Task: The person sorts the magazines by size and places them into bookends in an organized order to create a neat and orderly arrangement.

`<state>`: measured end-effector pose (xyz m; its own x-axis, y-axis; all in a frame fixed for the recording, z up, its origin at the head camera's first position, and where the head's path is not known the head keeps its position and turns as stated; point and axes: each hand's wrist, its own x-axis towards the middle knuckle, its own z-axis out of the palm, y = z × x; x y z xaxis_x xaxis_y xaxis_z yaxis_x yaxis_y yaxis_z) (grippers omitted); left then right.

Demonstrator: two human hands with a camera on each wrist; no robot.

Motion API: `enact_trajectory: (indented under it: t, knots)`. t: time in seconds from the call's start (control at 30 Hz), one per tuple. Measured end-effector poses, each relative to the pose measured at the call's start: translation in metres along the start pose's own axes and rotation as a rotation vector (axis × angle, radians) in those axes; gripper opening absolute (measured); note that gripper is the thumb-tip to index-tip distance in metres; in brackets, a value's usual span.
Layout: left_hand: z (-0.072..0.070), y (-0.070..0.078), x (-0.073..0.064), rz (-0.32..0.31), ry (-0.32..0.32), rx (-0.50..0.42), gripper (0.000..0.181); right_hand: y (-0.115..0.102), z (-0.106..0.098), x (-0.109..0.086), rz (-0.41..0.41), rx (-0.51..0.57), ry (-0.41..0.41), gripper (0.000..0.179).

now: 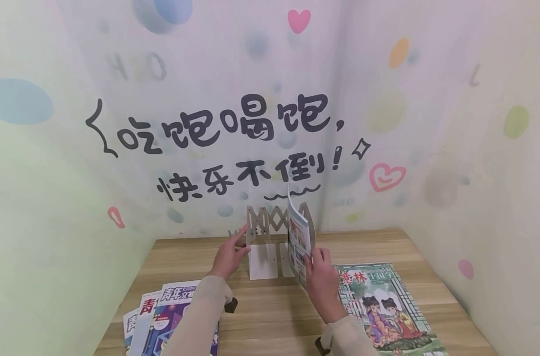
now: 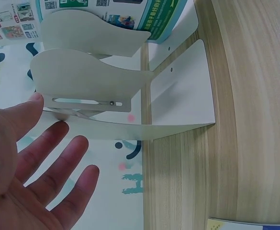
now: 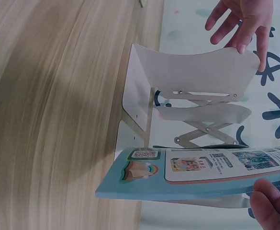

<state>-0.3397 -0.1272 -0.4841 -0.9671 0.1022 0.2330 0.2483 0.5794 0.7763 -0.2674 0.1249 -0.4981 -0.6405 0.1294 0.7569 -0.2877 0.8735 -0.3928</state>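
A pale metal expandable bookend (image 1: 263,262) with crisscross struts stands near the back edge of the wooden table. My left hand (image 1: 227,257) holds its left end plate, thumb on the inner side and index finger on the outer side; the other fingers (image 2: 84,148) are spread. My right hand (image 1: 324,284) grips a magazine (image 1: 300,242) that stands upright on edge in the right part of the bookend. Its printed cover and blue lower strip (image 3: 178,192) show in the right wrist view. Only the fingertips of the right hand (image 3: 271,203) appear there.
Several magazines (image 1: 172,316) lie overlapped at the front left, partly behind my left sleeve. Another magazine (image 1: 387,311) with two illustrated figures lies flat at the right. A printed curtain-like wall (image 1: 234,64) rises directly behind the wooden table (image 1: 252,316), with more wall on both sides.
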Motion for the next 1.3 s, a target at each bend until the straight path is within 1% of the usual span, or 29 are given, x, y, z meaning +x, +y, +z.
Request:
enact_trajectory:
  t: [0.1, 0.2, 0.43, 0.57, 0.73, 0.87, 0.97, 1.07, 1.2, 1.3]
  knots:
    - [0.0, 0.0, 0.0, 0.005, 0.004, -0.001, 0.068, 0.001, 0.004, 0.0, 0.0, 0.0, -0.007, 0.018]
    - [0.0, -0.001, 0.0, 0.008, 0.005, 0.001, 0.068, 0.002, 0.008, 0.001, -0.017, -0.008, 0.001, 0.017]
    - [0.001, -0.002, 0.0, -0.003, 0.0, -0.009, 0.068, 0.002, 0.015, 0.0, -0.019, -0.008, -0.057, 0.015]
    - [0.001, -0.002, 0.0, 0.0, -0.008, -0.001, 0.068, 0.002, 0.018, 0.0, -0.03, -0.013, -0.047, 0.016]
    - [0.0, -0.001, -0.001, 0.0, -0.008, 0.003, 0.068, 0.002, 0.024, 0.001, -0.08, -0.048, -0.022, 0.017]
    - [0.0, 0.0, 0.0, -0.009, -0.008, 0.003, 0.068, 0.003, 0.028, 0.002, -0.107, -0.064, -0.023, 0.018]
    - [0.0, -0.001, 0.0, -0.011, -0.009, 0.003, 0.068, 0.005, 0.03, 0.002, -0.124, -0.05, -0.03, 0.017]
    - [0.0, -0.001, 0.0, 0.001, -0.007, 0.005, 0.068, 0.007, 0.032, 0.003, -0.155, -0.025, -0.022, 0.015]
    - [0.0, 0.0, 0.0, 0.008, -0.007, 0.003, 0.068, 0.01, 0.034, 0.003, -0.211, -0.016, 0.002, 0.007]
    - [0.0, 0.001, 0.0, 0.007, -0.002, 0.002, 0.069, 0.013, 0.035, 0.002, -0.237, -0.029, 0.01, 0.017]
